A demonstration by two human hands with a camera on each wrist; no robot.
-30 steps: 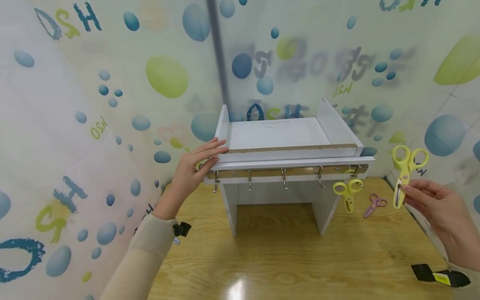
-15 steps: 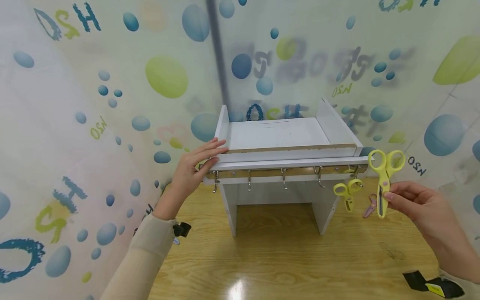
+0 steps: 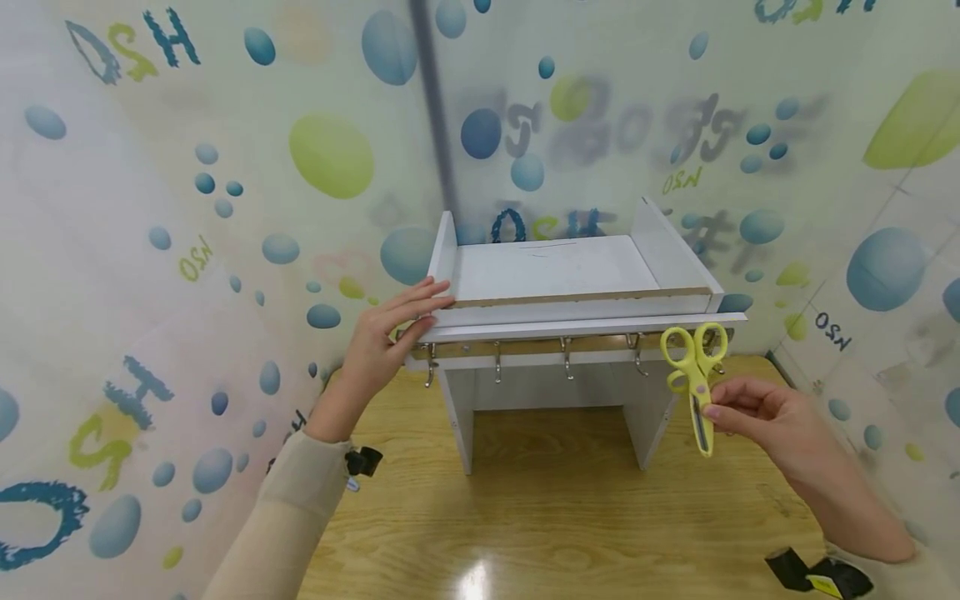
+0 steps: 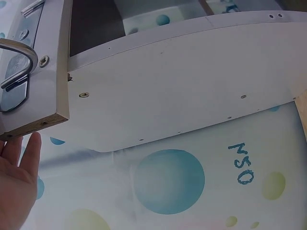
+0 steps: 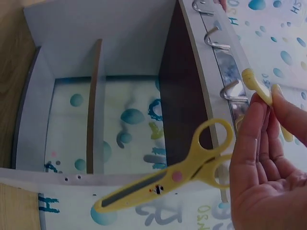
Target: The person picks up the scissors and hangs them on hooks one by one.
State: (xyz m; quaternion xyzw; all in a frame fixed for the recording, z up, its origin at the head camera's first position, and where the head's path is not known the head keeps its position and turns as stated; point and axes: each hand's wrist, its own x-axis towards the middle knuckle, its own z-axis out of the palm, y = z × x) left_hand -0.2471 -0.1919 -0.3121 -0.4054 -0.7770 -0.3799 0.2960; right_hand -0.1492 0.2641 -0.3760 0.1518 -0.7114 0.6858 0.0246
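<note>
My left hand (image 3: pixel 378 333) lies on the left front corner of the white shelf unit (image 3: pixel 570 312), fingers extended over its edge. In the left wrist view its fingertips (image 4: pixel 32 148) are right at the board's end. My right hand (image 3: pixel 780 429) pinches yellow scissors (image 3: pixel 700 390) by the blade part between thumb and fingers, handles up, in front of the unit's right end. A second pair of yellow scissors (image 5: pixel 177 176) hangs at the right end of the hook rail, mostly hidden behind the held pair in the head view.
Several metal hooks (image 3: pixel 567 360) run along the shelf's front rail. The unit stands on a wooden table (image 3: pixel 555 517), close to patterned walls (image 3: pixel 330 158) behind and at the sides. A small light-blue item (image 3: pixel 352 483) shows past the left wrist.
My right hand has carried the yellow scissors left, and slightly down, to the rail's right end. It now covers the pink scissors seen earlier on the table. My left hand stays put.
</note>
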